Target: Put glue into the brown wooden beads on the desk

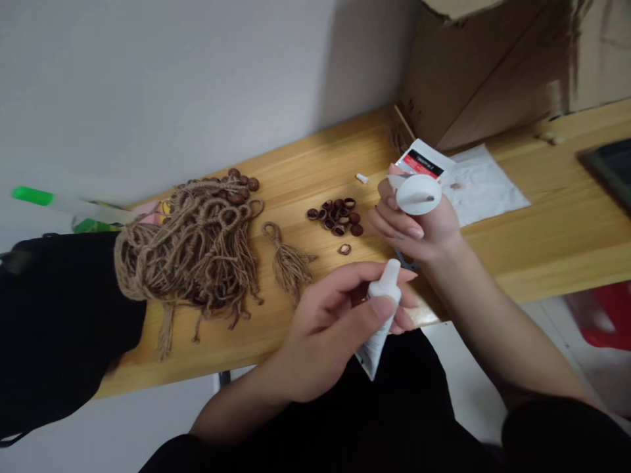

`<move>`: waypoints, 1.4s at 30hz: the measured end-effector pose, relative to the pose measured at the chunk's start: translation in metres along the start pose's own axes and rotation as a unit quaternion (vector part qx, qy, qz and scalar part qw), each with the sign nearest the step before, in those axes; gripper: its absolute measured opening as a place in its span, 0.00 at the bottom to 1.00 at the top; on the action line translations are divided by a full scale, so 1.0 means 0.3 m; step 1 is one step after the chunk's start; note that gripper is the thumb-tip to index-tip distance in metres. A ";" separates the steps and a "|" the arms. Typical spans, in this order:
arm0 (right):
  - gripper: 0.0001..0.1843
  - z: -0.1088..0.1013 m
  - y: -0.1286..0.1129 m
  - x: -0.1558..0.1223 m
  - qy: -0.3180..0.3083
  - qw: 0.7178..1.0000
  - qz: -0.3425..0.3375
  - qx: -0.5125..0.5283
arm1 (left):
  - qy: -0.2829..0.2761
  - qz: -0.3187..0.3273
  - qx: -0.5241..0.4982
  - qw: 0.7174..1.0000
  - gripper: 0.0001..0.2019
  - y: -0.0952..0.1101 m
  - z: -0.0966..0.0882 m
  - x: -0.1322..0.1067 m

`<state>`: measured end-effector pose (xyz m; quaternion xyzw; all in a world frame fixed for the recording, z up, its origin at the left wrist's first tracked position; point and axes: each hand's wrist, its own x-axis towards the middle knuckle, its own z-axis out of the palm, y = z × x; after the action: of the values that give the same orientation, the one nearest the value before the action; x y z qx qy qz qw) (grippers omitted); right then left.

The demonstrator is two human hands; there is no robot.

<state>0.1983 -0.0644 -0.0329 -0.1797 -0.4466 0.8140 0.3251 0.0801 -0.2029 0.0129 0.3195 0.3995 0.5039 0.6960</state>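
Note:
My left hand (340,322) grips a white squeeze tube (377,335), its narrow nozzle pointing up and away from me. The thumb presses on the tube near its shoulder. To the right and higher, my right hand (414,223) is closed around a white round-ended thing (417,195) with a small dark tip at its centre; its exact kind I cannot make out. Left of the right hand lies a small pile of hollow brown nutshells (338,213), with one single shell (344,249) apart from them. A small white cap (362,178) lies behind the pile.
A heap of twine cords (197,243) covers the bench's left part, with round brown nuts (239,187) behind it. One twine tassel (286,259) lies alone. A red-and-black labelled packet (424,161), a white sheet (486,187) and a cardboard box (468,72) are at the right.

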 end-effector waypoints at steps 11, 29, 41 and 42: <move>0.24 -0.016 0.011 0.001 -0.002 1.000 0.008 0.020 | -0.051 -0.064 -0.101 0.992 0.16 0.009 0.018 0.001; 0.24 -0.016 0.006 -0.002 0.032 0.999 0.032 0.002 | -0.072 -0.060 -0.037 0.995 0.15 0.021 0.017 -0.010; 0.23 -0.001 0.008 0.005 0.037 0.999 0.004 0.026 | -0.060 -0.074 -0.033 0.995 0.12 0.029 0.029 -0.016; 0.23 -0.001 0.008 0.005 0.028 0.999 0.000 0.032 | -0.062 -0.071 -0.035 0.995 0.12 0.028 0.030 -0.017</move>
<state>0.1964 -0.0642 -0.0352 -0.1916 -0.4111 0.8226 0.3430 0.0833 -0.2058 0.0256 0.2963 0.3595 0.4461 0.7642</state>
